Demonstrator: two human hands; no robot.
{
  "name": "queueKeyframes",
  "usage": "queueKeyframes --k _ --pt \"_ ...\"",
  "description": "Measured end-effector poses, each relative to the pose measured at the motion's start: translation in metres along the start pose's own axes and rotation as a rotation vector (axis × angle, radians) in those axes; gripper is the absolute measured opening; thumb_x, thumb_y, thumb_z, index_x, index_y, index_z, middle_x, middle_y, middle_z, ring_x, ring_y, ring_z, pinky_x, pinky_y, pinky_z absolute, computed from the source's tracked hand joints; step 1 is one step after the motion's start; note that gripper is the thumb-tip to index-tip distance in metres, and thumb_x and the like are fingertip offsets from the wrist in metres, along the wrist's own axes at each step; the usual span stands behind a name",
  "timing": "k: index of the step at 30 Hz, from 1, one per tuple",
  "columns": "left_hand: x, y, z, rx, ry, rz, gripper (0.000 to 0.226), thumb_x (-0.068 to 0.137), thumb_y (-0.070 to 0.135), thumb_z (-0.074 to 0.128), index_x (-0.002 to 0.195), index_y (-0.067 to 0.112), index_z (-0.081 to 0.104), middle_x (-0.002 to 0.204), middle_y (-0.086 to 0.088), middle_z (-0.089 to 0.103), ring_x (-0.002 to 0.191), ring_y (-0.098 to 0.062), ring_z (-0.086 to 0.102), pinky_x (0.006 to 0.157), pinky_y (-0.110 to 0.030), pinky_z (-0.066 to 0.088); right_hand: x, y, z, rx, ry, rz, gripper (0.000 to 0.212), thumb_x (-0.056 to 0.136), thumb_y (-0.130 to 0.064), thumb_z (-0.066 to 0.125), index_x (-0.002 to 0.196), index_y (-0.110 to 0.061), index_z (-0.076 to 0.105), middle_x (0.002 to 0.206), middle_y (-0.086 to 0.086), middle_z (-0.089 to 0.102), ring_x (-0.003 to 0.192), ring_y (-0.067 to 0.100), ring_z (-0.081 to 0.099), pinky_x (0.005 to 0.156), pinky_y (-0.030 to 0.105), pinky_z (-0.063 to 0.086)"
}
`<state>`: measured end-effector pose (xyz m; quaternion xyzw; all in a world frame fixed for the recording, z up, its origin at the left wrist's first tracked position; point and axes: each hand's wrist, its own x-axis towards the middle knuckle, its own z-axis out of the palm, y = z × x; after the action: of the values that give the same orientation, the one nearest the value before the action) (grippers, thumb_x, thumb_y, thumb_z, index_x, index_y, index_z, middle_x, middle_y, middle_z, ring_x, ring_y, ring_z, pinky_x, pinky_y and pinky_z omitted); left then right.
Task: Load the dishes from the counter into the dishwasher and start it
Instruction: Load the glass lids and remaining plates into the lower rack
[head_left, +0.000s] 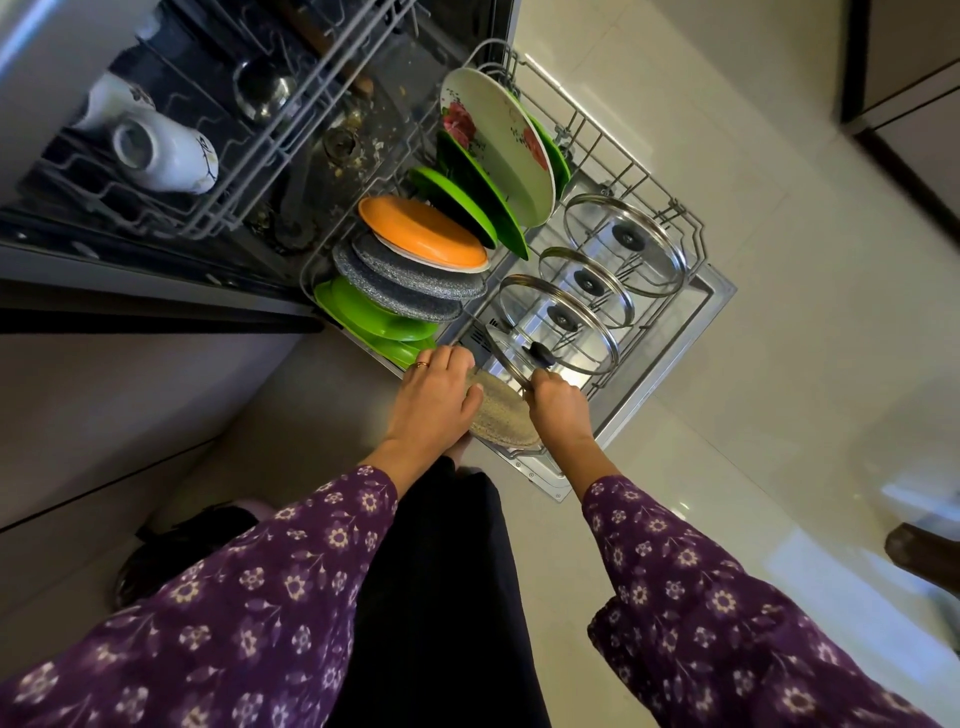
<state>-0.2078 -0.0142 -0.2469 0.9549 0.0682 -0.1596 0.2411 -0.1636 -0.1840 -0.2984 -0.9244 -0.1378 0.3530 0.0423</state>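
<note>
item under watch: beige speckled plate (503, 415), at the near end of the pulled-out lower rack (670, 208), tilted on edge, its lower rim just above the corner of the open dishwasher door (719, 296). cannot tell whether it sits in the tines.

left hand (434, 402): fingers curled over the plate's far edge, thumb on its face, gripping it. ring on one finger.

right hand (558, 410): closed in a fist round the rim of a glass lid (537, 355) with a black knob. the lid is upright, just beside the beige plate and touching or nearly touching it.

beyond it, same row: three more glass lids (587, 283) stand on edge one behind another.

left row of the rack, near to far: green plates (374, 312), two grey speckled plates (410, 283), an orange plate (423, 234), more green plates (467, 192), a large floral plate (498, 145). all lean on edge.

upper rack (291, 135), over the tub: white mugs (161, 150) lying on their sides, a steel ladle (262, 91).

food scraps on the tub floor (353, 150).

person wears purple flowered sleeves (701, 597).
</note>
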Motion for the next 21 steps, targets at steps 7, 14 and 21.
queueKeyframes --k 7,14,21 --pt "-0.005 0.004 0.0 -0.006 -0.012 0.001 0.021 0.085 0.024 0.061 0.1 0.011 0.055 0.099 -0.005 0.058 0.097 -0.027 0.051 0.081 -0.041 0.046 -0.004 -0.002 -0.009 -0.019 0.025 -0.018 0.018 0.097 -0.012 0.044 0.112 -0.004 0.05 0.105 0.013 0.062 0.087 0.033 0.062 0.065 0.034 0.043" --pt "-0.002 0.0 -0.004 0.004 0.004 0.012 0.022 0.082 0.023 0.063 0.1 0.01 0.056 0.098 -0.007 0.059 0.095 -0.029 0.053 0.079 -0.041 0.047 -0.014 -0.017 0.003 -0.08 -0.04 -0.042 0.023 0.096 -0.009 0.046 0.118 -0.006 0.047 0.111 0.011 0.059 0.09 0.031 0.063 0.065 0.032 0.042" --pt "0.001 -0.01 -0.007 0.0 0.016 0.007 0.021 0.083 0.022 0.063 0.099 0.011 0.056 0.097 -0.006 0.059 0.094 -0.027 0.053 0.077 -0.039 0.046 -0.013 -0.015 0.01 -0.116 -0.025 -0.046 0.025 0.096 -0.01 0.047 0.121 -0.006 0.046 0.111 0.01 0.06 0.09 0.029 0.063 0.065 0.032 0.046"
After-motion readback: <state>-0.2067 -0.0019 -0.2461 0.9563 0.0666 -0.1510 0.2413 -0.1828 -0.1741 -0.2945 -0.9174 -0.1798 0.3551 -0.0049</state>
